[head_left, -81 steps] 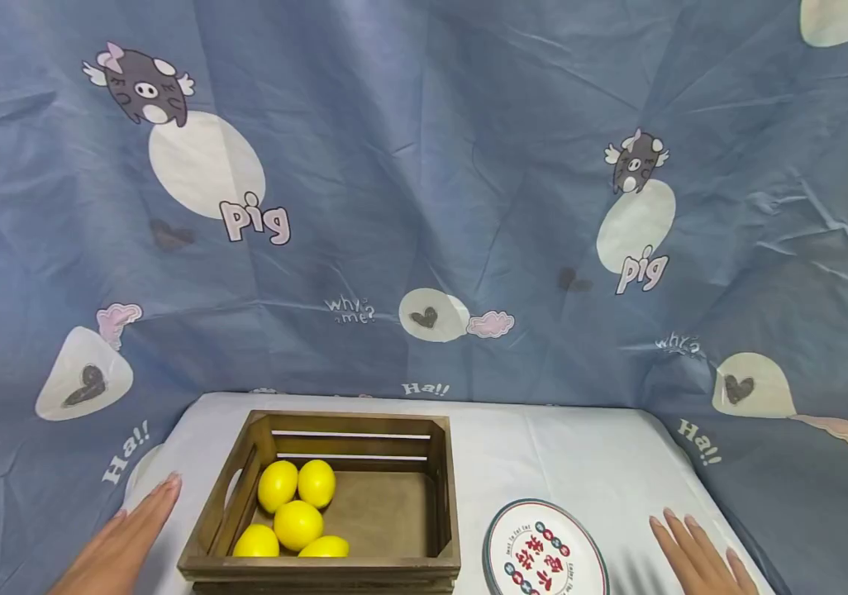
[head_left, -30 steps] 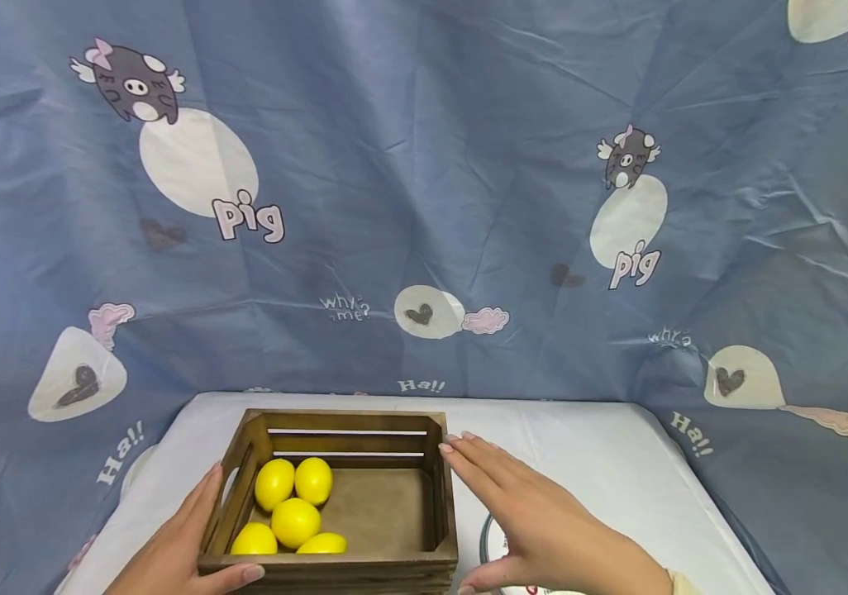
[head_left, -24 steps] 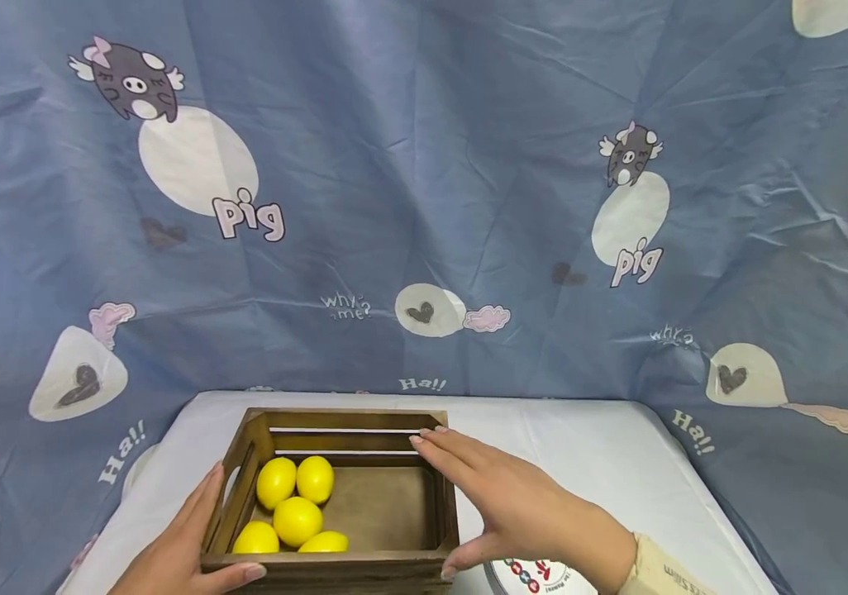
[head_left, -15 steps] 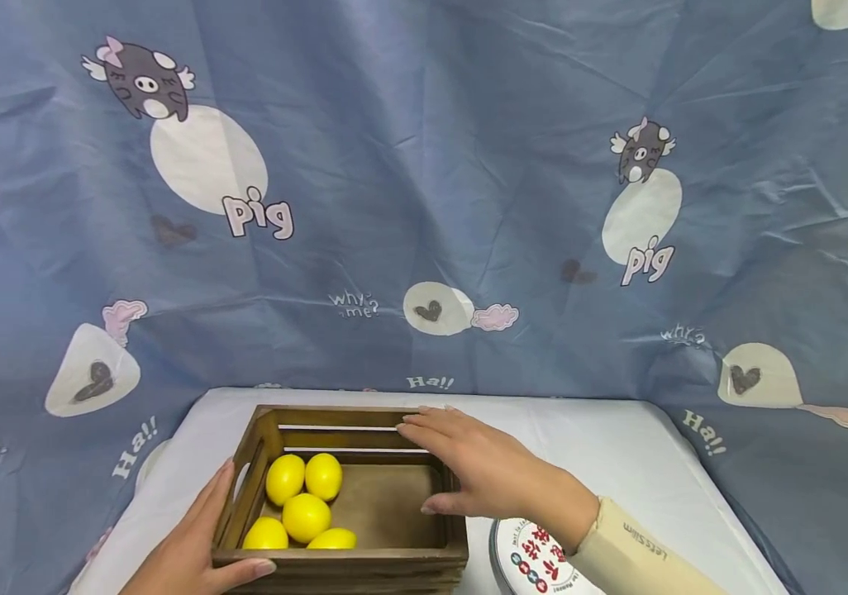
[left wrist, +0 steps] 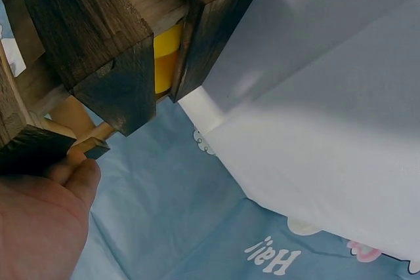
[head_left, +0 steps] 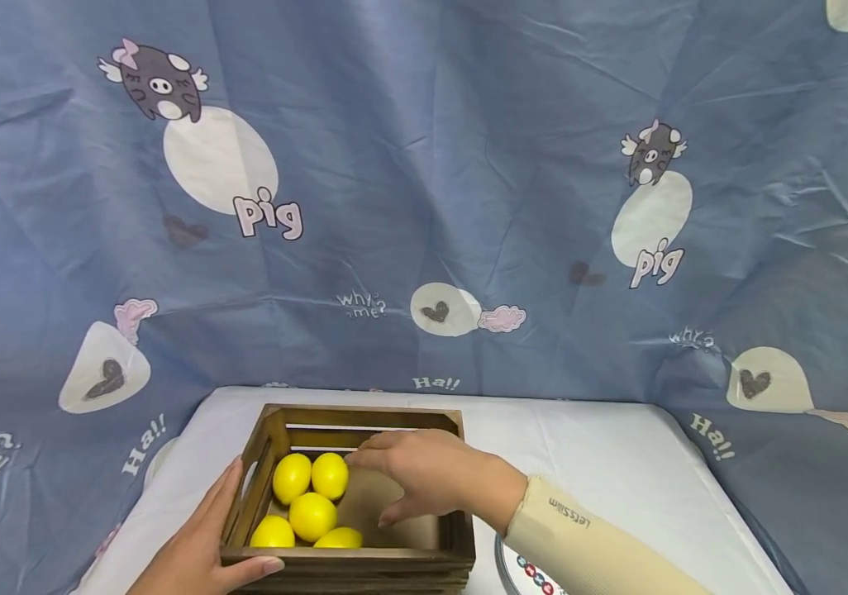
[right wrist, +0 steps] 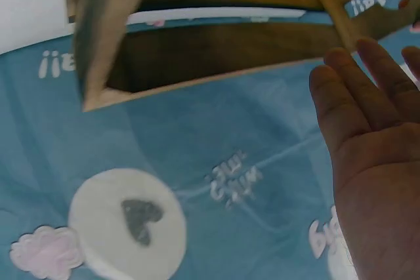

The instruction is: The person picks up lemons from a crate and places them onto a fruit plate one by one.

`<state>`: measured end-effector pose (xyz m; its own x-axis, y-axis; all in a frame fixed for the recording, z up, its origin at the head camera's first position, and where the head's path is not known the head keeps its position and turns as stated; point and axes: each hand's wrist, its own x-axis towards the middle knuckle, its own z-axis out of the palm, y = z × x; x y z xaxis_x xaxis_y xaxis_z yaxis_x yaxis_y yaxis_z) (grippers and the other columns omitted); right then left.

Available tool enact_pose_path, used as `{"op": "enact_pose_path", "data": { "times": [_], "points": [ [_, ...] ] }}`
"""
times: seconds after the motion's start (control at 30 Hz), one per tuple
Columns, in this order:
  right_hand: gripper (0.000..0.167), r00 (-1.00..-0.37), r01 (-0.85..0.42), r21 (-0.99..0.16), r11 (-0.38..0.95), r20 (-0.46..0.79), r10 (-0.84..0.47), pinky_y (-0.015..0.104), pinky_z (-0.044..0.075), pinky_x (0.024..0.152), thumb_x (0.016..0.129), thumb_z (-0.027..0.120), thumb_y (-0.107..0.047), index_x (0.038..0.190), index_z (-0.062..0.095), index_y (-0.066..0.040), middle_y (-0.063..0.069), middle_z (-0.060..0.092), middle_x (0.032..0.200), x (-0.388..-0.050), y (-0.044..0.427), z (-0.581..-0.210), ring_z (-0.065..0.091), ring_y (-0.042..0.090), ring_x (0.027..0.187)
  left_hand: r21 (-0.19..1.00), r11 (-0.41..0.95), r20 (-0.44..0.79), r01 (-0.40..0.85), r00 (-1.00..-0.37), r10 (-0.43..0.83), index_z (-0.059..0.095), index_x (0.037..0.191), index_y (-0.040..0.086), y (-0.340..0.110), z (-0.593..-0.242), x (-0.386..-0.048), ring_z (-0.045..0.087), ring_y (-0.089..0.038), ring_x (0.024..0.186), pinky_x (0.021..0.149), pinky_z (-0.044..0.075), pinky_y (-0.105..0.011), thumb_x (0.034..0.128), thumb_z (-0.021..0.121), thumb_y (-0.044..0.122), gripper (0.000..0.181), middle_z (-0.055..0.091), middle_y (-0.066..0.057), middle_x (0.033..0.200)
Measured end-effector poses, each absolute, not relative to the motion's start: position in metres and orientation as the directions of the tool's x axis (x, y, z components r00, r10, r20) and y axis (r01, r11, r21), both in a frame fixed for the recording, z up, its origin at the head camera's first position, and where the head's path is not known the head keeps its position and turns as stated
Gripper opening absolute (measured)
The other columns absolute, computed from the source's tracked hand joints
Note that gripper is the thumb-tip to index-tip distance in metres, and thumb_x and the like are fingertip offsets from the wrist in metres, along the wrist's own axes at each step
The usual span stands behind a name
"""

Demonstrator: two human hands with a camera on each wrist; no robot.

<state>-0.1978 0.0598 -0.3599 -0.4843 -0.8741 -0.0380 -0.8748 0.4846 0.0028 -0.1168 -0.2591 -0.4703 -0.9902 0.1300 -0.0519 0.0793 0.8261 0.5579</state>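
A brown wooden crate (head_left: 364,566) with slatted sides stands on the white-covered table. Several yellow lemons (head_left: 312,516) lie in its left part. At the crate's front left corner my left hand (head_left: 197,537) holds on, fingers along the left side and thumb over the front rim. The left wrist view shows the same hand (left wrist: 46,218) against the crate's wood. Over the right half of the crate's inside, my right hand (head_left: 424,471) reaches leftward with nothing in it. Its fingertips are beside the back right lemon (head_left: 331,476); whether they touch it I cannot tell.
A round white plate (head_left: 516,570) with a dark rim and red print is to the right of the crate, partly covered by the right sleeve (head_left: 588,537). Blue printed cloth (head_left: 424,207) hangs behind the white tabletop (head_left: 565,438).
Both hands have come in from the sides to the crate. The left has settled on its front left corner. My right hand has moved left across the right rim toward the lemons.
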Motion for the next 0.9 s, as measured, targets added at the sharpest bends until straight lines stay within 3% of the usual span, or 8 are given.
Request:
{"op": "enact_pose_path", "data": {
  "times": [0.33, 0.5, 0.63, 0.8, 0.9],
  "points": [
    [0.072, -0.421, -0.907, 0.054, 0.417, -0.130, -0.898, 0.027, 0.040, 0.115, 0.086, 0.087, -0.045, 0.151, 0.059, -0.029, -0.012, 0.058, 0.148, -0.196, 0.024, -0.377, 0.051, 0.005, 0.137, 0.592, 0.805, -0.088, 0.041, -0.989, 0.116, -0.007, 0.167, 0.003, -0.258, -0.467, -0.113, 0.028, -0.062, 0.144, 0.102, 0.042, -0.074, 0.0791, 0.084, 0.063, 0.140, 0.009, -0.036, 0.166],
    [0.072, -0.434, -0.895, -0.005, 0.445, -0.215, -0.875, 0.023, 0.053, 0.097, 0.088, 0.086, -0.043, 0.153, 0.055, -0.035, -0.019, 0.057, 0.147, -0.193, 0.006, -0.383, 0.058, 0.000, 0.126, 0.605, 0.795, -0.099, 0.031, -0.988, 0.114, -0.008, 0.166, 0.002, -0.259, -0.465, -0.112, 0.027, -0.062, 0.145, 0.101, 0.042, -0.074, 0.0798, 0.084, 0.061, 0.140, 0.007, -0.036, 0.167],
    [0.072, -0.419, -0.900, -0.003, 0.436, -0.272, -0.866, 0.021, 0.056, 0.085, 0.092, 0.083, -0.042, 0.156, 0.050, -0.040, -0.023, 0.055, 0.148, -0.193, -0.007, -0.388, 0.063, -0.001, 0.115, 0.613, 0.789, -0.105, 0.026, -0.988, 0.115, -0.008, 0.167, 0.003, -0.258, -0.463, -0.112, 0.025, -0.061, 0.146, 0.102, 0.042, -0.074, 0.0797, 0.084, 0.062, 0.139, 0.006, -0.034, 0.168],
    [0.069, -0.419, -0.896, -0.005, 0.445, -0.327, -0.847, 0.024, 0.057, 0.086, 0.095, 0.080, -0.038, 0.156, 0.049, -0.045, -0.022, 0.056, 0.147, -0.195, -0.019, -0.396, 0.063, 0.002, 0.116, 0.620, 0.784, -0.101, 0.029, -0.988, 0.116, -0.007, 0.167, 0.005, -0.258, -0.463, -0.110, 0.026, -0.060, 0.147, 0.102, 0.043, -0.073, 0.0795, 0.084, 0.062, 0.139, 0.007, -0.032, 0.169],
    [0.067, -0.425, -0.886, -0.024, 0.464, -0.360, -0.831, 0.024, 0.057, 0.072, 0.094, 0.082, -0.029, 0.152, 0.053, -0.045, -0.021, 0.064, 0.135, -0.196, -0.024, -0.401, 0.066, 0.003, 0.094, 0.631, 0.775, -0.091, 0.037, -0.988, 0.121, -0.006, 0.167, 0.005, -0.258, -0.463, -0.109, 0.025, -0.059, 0.147, 0.102, 0.043, -0.073, 0.0796, 0.084, 0.061, 0.138, 0.007, -0.032, 0.169]
  ]
}}
